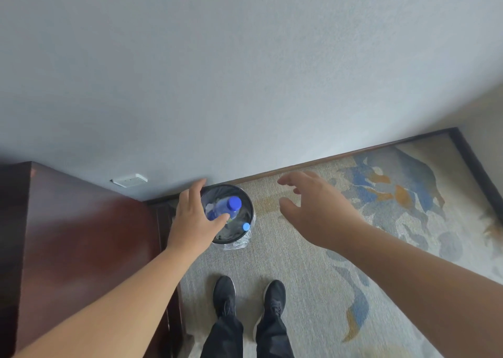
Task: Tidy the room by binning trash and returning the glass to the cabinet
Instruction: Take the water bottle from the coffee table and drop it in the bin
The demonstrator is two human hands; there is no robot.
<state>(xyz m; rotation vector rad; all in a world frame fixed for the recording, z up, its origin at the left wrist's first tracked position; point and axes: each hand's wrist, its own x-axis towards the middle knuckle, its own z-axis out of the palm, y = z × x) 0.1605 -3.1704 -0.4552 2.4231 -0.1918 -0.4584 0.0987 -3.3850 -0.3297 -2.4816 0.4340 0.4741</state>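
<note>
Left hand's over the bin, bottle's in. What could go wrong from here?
1. The bottle sits high in the bin, with its blue cap near the rim. It may tip out onto the carpet.
2. The left hand has its thumb seemingly touching the bottle, so pulling away could drag it out.
3. The loose liner hangs outside the rim and could snag a finger.
</note>
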